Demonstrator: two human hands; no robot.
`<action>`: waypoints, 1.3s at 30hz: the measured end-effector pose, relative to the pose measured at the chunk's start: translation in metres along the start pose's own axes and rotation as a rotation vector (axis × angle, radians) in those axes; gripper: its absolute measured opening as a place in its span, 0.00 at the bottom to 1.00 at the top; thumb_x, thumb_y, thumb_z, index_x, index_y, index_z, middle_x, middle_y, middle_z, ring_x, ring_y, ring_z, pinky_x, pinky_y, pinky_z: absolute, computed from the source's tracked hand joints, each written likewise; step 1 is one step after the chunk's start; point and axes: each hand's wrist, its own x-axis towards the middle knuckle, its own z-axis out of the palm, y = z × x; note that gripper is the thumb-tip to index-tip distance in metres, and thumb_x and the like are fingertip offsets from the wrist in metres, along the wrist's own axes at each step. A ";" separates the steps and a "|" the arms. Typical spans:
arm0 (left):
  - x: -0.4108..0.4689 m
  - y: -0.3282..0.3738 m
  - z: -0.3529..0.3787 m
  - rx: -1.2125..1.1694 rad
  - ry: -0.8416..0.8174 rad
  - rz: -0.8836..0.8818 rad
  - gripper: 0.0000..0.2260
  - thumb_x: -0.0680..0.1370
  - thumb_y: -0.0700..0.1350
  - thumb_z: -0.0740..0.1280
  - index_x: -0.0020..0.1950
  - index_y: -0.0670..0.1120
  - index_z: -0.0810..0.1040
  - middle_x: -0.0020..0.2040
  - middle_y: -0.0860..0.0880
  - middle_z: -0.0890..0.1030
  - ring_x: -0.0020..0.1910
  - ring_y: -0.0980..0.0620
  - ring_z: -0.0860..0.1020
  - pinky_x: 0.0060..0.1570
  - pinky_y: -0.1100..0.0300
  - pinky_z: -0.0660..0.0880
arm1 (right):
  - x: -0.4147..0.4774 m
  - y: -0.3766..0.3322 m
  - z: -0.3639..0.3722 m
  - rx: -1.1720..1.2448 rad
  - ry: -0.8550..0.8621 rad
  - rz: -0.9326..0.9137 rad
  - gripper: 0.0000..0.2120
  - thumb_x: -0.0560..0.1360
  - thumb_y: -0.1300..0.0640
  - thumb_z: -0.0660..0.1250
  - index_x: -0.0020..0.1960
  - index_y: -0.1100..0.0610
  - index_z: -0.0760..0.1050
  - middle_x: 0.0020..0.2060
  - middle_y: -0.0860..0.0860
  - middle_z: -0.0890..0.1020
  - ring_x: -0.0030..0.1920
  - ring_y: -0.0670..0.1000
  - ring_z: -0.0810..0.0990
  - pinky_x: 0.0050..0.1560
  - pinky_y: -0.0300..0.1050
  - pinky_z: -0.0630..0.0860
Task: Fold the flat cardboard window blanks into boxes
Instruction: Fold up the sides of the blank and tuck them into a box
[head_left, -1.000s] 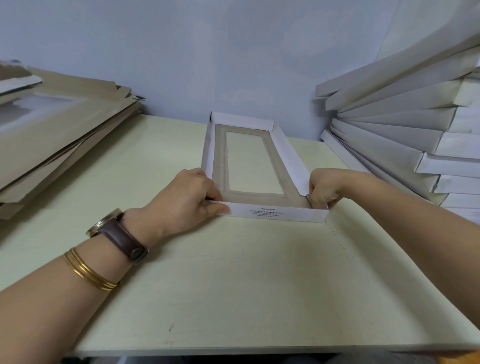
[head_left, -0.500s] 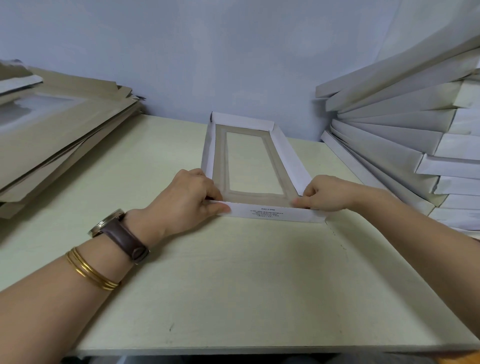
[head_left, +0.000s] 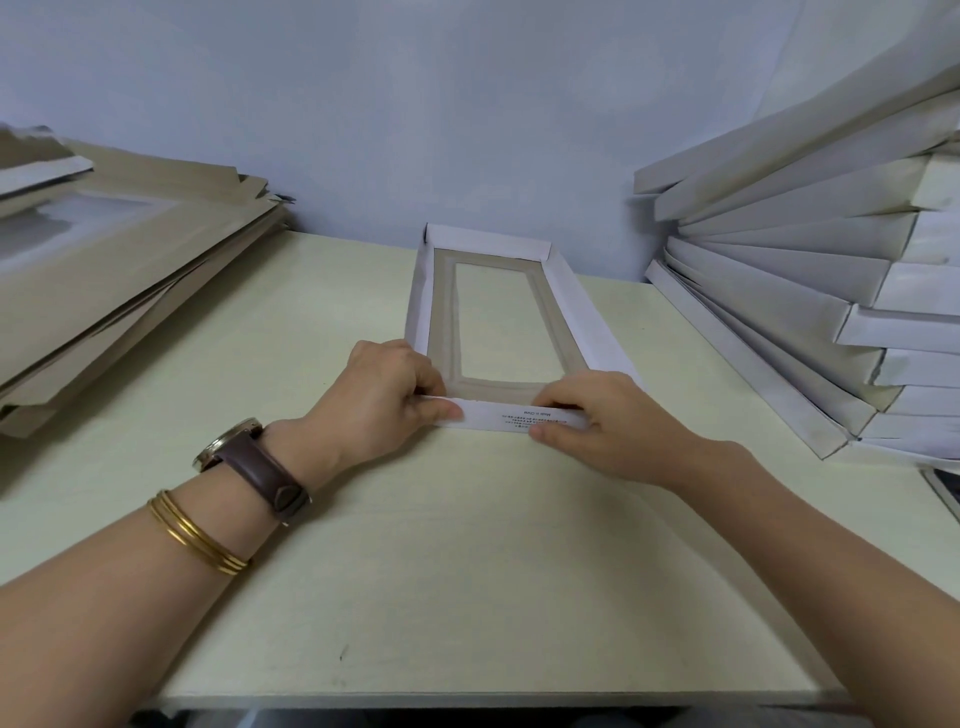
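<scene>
A long white cardboard window box lies on the table in front of me, brown inside, with a clear window in its floor and its side walls standing up. My left hand pinches the near left corner, thumb on the outside of the near end wall. My right hand pinches that same near end wall further right, fingers over its top edge and thumb on its printed outer face.
A leaning pile of flat brown blanks fills the left side of the pale table. A tall stack of folded white boxes stands at the right. A blue-grey wall closes the back.
My right hand left the near right corner and moved left onto the near end wall, which it now pinches. My left hand stayed at the left corner.
</scene>
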 end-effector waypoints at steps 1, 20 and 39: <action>0.000 0.000 0.000 -0.005 -0.003 -0.007 0.13 0.73 0.50 0.74 0.37 0.40 0.81 0.30 0.60 0.72 0.40 0.50 0.70 0.44 0.58 0.61 | 0.004 -0.003 0.003 0.005 0.005 -0.022 0.07 0.77 0.53 0.67 0.47 0.56 0.80 0.39 0.48 0.81 0.41 0.49 0.75 0.44 0.44 0.70; 0.020 -0.012 -0.001 -0.116 0.140 -0.493 0.08 0.72 0.45 0.74 0.49 0.48 0.79 0.48 0.47 0.70 0.41 0.56 0.71 0.37 0.62 0.65 | 0.029 -0.018 0.025 -0.012 0.018 -0.079 0.11 0.77 0.62 0.63 0.37 0.63 0.71 0.33 0.50 0.69 0.36 0.54 0.68 0.40 0.50 0.67; 0.063 -0.008 -0.002 0.056 -0.333 -0.715 0.05 0.68 0.37 0.66 0.43 0.41 0.76 0.36 0.46 0.74 0.32 0.48 0.71 0.31 0.62 0.68 | 0.025 -0.021 0.028 -0.006 0.037 -0.071 0.12 0.77 0.62 0.62 0.35 0.63 0.68 0.33 0.53 0.70 0.36 0.54 0.67 0.40 0.52 0.68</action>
